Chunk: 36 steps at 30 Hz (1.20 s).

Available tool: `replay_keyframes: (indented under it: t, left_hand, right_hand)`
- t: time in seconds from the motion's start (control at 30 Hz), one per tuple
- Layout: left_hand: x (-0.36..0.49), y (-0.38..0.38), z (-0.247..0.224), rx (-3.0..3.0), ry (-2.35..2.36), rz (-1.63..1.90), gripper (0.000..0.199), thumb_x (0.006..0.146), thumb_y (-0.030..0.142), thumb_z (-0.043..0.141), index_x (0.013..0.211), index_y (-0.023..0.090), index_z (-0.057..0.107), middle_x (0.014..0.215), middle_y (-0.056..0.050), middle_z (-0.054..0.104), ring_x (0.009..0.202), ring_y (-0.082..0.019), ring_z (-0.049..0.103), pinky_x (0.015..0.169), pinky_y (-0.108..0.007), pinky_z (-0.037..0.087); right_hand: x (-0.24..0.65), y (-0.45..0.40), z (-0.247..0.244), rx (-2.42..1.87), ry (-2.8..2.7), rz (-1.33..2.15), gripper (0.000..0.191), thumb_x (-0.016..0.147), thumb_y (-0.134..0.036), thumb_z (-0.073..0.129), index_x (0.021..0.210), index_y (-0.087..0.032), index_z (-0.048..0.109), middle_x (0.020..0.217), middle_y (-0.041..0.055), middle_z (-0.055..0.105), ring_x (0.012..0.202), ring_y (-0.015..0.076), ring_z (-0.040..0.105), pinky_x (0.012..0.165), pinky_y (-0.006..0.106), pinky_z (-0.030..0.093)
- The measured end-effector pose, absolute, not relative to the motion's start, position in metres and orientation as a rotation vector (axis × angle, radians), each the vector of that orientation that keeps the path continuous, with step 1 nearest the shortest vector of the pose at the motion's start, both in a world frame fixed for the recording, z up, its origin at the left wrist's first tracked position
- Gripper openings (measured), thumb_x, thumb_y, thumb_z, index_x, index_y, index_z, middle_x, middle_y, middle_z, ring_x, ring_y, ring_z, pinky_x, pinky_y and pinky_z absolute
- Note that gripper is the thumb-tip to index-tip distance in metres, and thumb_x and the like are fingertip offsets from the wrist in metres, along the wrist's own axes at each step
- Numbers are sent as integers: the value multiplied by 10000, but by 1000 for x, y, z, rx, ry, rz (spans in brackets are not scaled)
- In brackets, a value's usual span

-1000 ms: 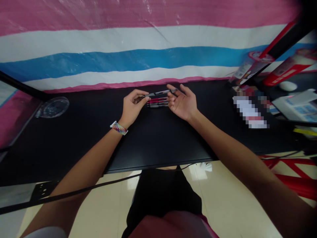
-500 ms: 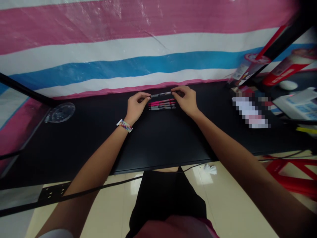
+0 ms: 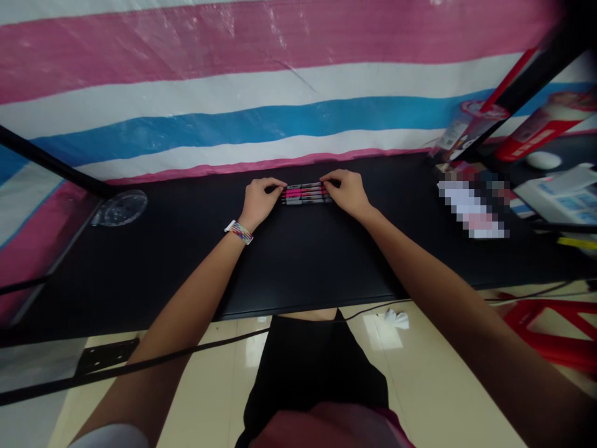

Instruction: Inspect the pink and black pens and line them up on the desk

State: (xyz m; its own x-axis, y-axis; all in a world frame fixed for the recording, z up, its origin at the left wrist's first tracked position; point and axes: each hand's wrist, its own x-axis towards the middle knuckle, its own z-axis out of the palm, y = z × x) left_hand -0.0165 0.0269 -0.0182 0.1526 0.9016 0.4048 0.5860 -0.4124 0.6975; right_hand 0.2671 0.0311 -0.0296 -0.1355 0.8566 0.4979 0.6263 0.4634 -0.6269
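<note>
My left fingers (image 3: 280, 182), right fingers (image 3: 329, 177) pinch far pen (image 3: 304, 185) by opposite ends. Looks light, stiff, probably slick; I'd grip ends.

1. Pens (image 3: 305, 196): farthest pen (image 3: 304, 186) grey and black; middle ones hot pink along the left portion; nearest ones grey.
2. Desk (image 3: 308, 261), under pens: plain black.
3. Sheet (image 3: 280, 118), behind pens: wavy bands of dusky pink, white, blue, white; thin pink strip lowest.
4. Wristband (image 3: 240, 233), left of pens: multicoloured slanting pattern, white end.
5. Disc (image 3: 122, 208), farther left of pens: clear, colourless.
6. Straw (image 3: 509, 79), right of pens: red.
7. Rounded object (image 3: 544, 160), far right of pens: white.
8. Floor (image 3: 209, 386), nearer than pens: pale cream.
</note>
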Motion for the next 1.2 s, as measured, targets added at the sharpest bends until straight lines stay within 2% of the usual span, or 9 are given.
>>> replay_keyframes:
  t: [0.17, 0.27, 0.43, 0.57, 0.77, 1.03, 1.2]
  left_hand:
    - [-19, 37, -31, 2058, 1379, 1206, 184, 963, 171, 686, 1034, 267, 826, 1111, -63, 863, 1087, -285, 784, 1135, -539, 578]
    - [-19, 45, -41, 1880, 1273, 1349, 146, 1014, 324, 708, 1133, 268, 770, 1206, -94, 825, 1171, -293, 771, 1161, -527, 570]
    - [-14, 55, -59, 1583, 1130, 1489, 511, 994, 728, 722, 1283, 306, 712, 1433, -115, 734, 1451, -318, 663, 1303, -506, 469]
    - [0, 55, -67, 1526, 1072, 1457, 629, 985, 835, 657, 1376, 343, 684, 1545, -84, 674, 1571, -310, 571, 1365, -504, 394]
    - [19, 39, -61, 1474, 981, 1458, 649, 953, 798, 718, 1415, 347, 654, 1624, -77, 632, 1650, -314, 488, 1393, -490, 351]
    - [4, -25, -40, 1370, 1012, 1407, 447, 1004, 556, 705, 1387, 325, 688, 1630, -66, 643, 1648, -304, 494, 1403, -495, 348]
    - [1, -69, -30, 1294, 961, 1436, 377, 1029, 527, 690, 1324, 296, 733, 1554, -70, 692, 1615, -294, 532, 1421, -476, 332]
  right_hand:
    - [266, 31, -29, -1274, -1730, 426, 282, 958, -154, 619, 1026, -234, 880, 1103, 83, 885, 1071, 324, 821, 1071, 517, 612]
    - [263, 35, -33, -1309, -1517, 468, 322, 994, -206, 570, 1127, -228, 862, 1199, 99, 870, 1167, 330, 795, 1142, 537, 584]
    - [248, 41, -47, -1283, -1340, 620, 406, 1015, -264, 536, 1314, -230, 808, 1429, 102, 802, 1420, 308, 705, 1283, 504, 499]
    - [237, 40, -52, -1227, -1353, 727, 457, 977, -244, 548, 1363, -246, 794, 1546, 87, 747, 1555, 284, 617, 1355, 484, 422]
    - [230, 31, -51, -1178, -1268, 858, 510, 887, -195, 578, 1333, -255, 819, 1616, 63, 705, 1620, 277, 555, 1387, 486, 374]
    - [216, -25, -33, -1137, -1206, 989, 473, 856, -188, 614, 1258, -226, 859, 1690, 77, 633, 1654, 312, 514, 1378, 503, 383]
    - [211, -55, -21, -1103, -1153, 1080, 459, 846, -163, 591, 1200, -225, 877, 1641, 72, 681, 1656, 294, 511, 1401, 500, 336]
